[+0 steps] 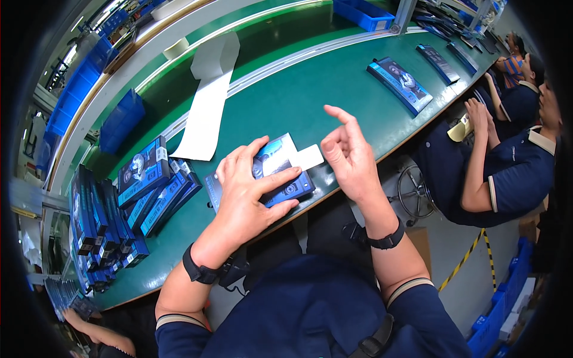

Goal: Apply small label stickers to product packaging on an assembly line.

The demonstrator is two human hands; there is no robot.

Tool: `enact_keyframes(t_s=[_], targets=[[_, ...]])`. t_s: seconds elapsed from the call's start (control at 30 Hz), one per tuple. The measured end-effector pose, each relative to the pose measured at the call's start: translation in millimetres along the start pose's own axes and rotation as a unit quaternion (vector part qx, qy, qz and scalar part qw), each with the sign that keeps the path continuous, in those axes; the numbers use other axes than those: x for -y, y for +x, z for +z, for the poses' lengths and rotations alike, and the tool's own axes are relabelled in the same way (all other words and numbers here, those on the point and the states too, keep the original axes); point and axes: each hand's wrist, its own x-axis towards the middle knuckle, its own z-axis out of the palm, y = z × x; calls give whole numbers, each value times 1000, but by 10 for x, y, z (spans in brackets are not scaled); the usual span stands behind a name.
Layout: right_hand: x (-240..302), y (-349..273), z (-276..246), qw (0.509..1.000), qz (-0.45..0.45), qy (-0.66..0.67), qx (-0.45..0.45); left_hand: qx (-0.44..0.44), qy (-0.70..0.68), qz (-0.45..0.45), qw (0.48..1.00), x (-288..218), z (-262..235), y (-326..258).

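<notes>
Stretching away from the person's hands, a long green workbench runs through a factory room, with blue bins beyond the left hand and a strip of white paper lying ahead of it. Stacks of blue boxes stand out past the left hand; other seated workers are beyond the right. The left hand presses flat, fingers spread, on a blue retail box printed with a dark picture, lying at the bench's near edge. A small white label pokes out from the box's right end, just beside the right hand. The right hand hovers loosely curled, index finger raised, holding nothing, its thumb near the label.
</notes>
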Motion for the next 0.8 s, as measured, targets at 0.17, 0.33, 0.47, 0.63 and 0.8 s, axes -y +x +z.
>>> enact_keyframes(t_s=[0.17,0.33,0.47,0.63,0.8], targets=[[192,-125,227,935,75,342,54,-32,-33,38,998,-75,-43,-77],[371,-350,403,758,202,609,115,-80,-118,62,988,-247,-139,-51],[334,-442,540,680,318,612,248,-8,-59,78,995,-390,-366,-22],[248,-430,566,867,186,330,325,-15,123,74,990,-208,-872,24],[149,-290,410,894,150,352,233,75,252,-102,959,669,-1599,72]])
